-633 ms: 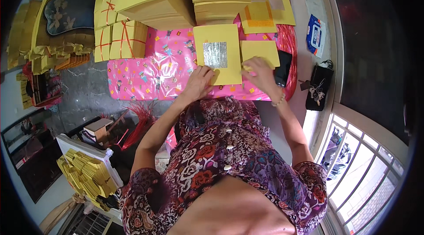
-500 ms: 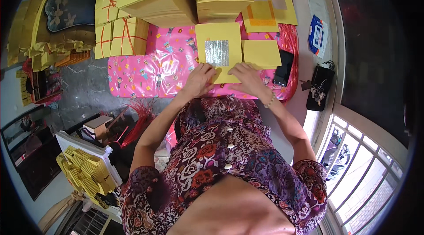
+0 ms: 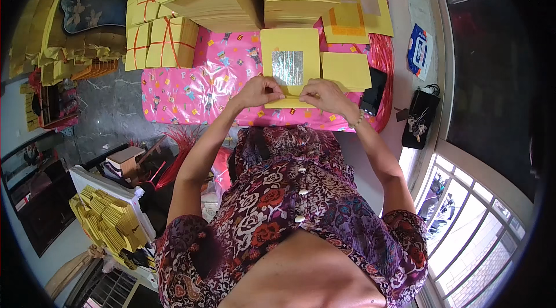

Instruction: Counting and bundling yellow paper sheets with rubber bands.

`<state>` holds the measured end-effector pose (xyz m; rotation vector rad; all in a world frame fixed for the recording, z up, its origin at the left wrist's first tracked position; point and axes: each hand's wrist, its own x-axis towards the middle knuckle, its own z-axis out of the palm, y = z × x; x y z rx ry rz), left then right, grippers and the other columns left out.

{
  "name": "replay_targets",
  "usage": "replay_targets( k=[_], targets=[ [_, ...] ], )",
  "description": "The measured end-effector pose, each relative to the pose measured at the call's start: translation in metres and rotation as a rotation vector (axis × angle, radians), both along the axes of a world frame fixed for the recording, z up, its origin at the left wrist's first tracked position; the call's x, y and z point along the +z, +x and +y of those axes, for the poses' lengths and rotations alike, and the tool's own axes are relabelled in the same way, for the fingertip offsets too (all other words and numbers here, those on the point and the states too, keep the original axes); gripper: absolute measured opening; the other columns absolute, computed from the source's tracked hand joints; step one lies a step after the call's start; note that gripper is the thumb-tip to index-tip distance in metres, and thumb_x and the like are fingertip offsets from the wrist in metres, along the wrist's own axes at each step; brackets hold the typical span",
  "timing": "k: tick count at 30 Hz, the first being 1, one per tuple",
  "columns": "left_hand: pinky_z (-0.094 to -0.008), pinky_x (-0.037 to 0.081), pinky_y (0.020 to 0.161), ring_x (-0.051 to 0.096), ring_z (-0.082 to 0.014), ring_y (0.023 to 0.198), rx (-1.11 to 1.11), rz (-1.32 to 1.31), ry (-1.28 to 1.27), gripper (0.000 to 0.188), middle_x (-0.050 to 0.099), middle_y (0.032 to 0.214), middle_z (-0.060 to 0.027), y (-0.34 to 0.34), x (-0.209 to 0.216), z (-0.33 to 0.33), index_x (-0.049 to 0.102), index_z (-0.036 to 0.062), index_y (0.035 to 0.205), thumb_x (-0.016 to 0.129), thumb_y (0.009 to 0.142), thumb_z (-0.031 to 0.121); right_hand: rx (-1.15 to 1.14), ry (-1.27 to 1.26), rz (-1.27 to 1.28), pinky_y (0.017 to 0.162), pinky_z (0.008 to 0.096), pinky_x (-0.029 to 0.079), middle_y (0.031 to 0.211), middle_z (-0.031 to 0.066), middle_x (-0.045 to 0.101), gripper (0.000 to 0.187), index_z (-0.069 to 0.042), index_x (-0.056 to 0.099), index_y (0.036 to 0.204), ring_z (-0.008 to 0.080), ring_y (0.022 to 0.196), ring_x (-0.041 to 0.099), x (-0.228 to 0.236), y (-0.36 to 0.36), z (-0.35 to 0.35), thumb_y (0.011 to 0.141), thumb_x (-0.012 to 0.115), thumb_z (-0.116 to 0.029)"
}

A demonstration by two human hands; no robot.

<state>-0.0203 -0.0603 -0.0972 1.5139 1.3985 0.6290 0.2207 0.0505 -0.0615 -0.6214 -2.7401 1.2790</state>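
Observation:
A yellow paper sheet [image 3: 310,47] with a silver foil square [image 3: 287,67] in its middle lies on the pink patterned table cover [image 3: 174,96] before me. My left hand [image 3: 260,92] pinches the sheet's near edge left of centre. Likewise my right hand [image 3: 324,97], with a bead bracelet at its wrist, has fingers and thumb closed on that edge. Between them the paper curls up in a narrow fold. Whether more sheets lie under it, I cannot tell. Just right of it sits a small stack of plain yellow paper [image 3: 346,70].
Tall stacks of yellow paper [image 3: 211,9] rise at the back. Bundles tied with red string [image 3: 172,44] stand at the far left. A black phone [image 3: 373,92] lies near the table's right edge; a dark pouch [image 3: 413,118] is beyond it. Folded yellow papers [image 3: 110,221] fill a spot lower left.
Both hands have gone from resting on the sheet with fingers spread to pinching its near edge. That edge has curled upward. The whole view has shifted slightly.

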Motion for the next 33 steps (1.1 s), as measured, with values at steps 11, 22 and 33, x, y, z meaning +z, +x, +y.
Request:
replay_targets(
  k=[11,22,33],
  targets=[
    [-0.0261,0.047,0.063,0.058,-0.0075,0.067,0.051,-0.259,-0.261,0.018,0.068,0.073,-0.0019,-0.009,-0.014,0.015,0.074,0.0031,0.085,0.077,0.08,0.02,-0.015,-0.172,-0.098,0.061,0.0346,0.045,0.074,0.0075,0.062,0.018,-0.008,0.069,0.088,0.0223,0.066,0.058,-0.003,-0.007,0.014,0.085,0.066,-0.025],
    [-0.0259,0.045,0.061,0.053,-0.005,0.066,0.041,-0.19,-0.262,0.013,0.066,0.07,0.001,-0.006,-0.009,0.016,0.073,0.0021,0.085,0.073,0.083,0.016,-0.002,-0.155,-0.082,0.06,0.0327,0.045,0.073,0.0071,0.06,0.018,-0.007,0.069,0.088,0.0193,0.065,0.057,-0.006,-0.006,0.014,0.086,0.067,-0.024],
    [-0.024,0.041,0.056,0.048,-0.0039,0.061,0.053,-0.193,-0.269,0.014,0.061,0.064,0.0039,-0.005,-0.01,0.017,0.073,0.0029,0.083,0.073,0.083,0.017,-0.036,-0.161,-0.09,0.063,0.0381,0.046,0.075,0.0099,0.063,0.02,-0.007,0.068,0.085,0.0272,0.068,0.06,-0.007,-0.006,0.013,0.086,0.063,-0.027]
  ],
)
